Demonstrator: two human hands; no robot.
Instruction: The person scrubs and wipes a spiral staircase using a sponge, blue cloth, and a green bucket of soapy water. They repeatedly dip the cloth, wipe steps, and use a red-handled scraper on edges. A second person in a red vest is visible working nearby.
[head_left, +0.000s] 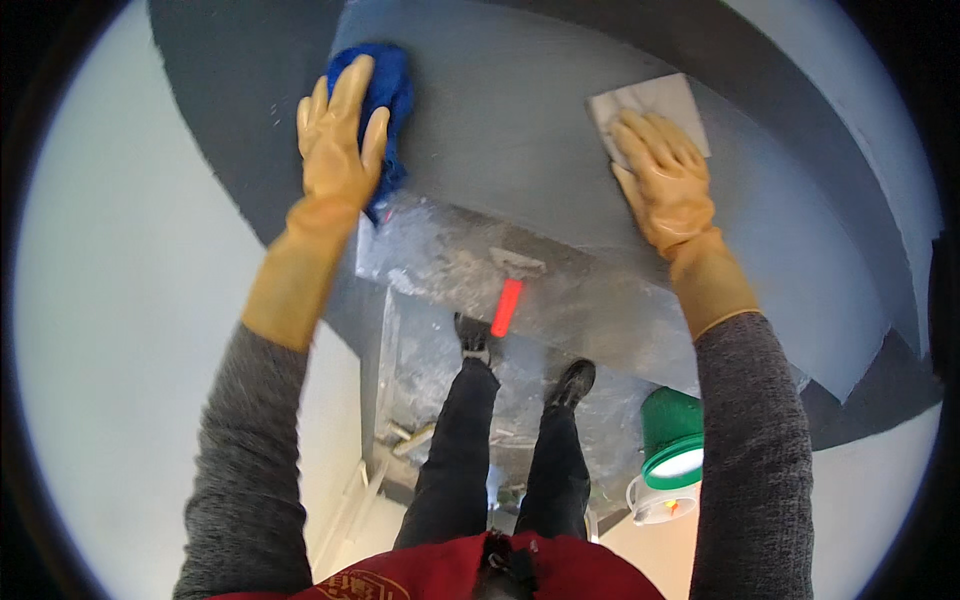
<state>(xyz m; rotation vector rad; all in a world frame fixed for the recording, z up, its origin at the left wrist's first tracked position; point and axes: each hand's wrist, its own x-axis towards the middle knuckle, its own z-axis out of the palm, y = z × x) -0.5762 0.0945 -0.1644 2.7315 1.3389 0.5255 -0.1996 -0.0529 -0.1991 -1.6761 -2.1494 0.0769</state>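
Note:
My left hand (337, 139), in a tan rubber glove, lies flat with fingers spread over a crumpled blue cloth (394, 82). Beneath them is a smooth grey surface (495, 112) that looks like a stair tread. The cloth's lower end hangs over the front edge. Over on the right, my right hand (664, 169) wears a matching glove and holds a square white pad (660, 90) against the same surface. Its fingers are together across the pad, and the thumb is at the near left corner. The palm hides part of the pad.
A scraper with a red handle (507, 307) rests on a dusty lower step (435, 240). Down by my black shoes (574, 382) are a green bucket (667, 420) and a clear bucket (664, 504). Pale walls (112, 300) with grey lower bands curve along both sides.

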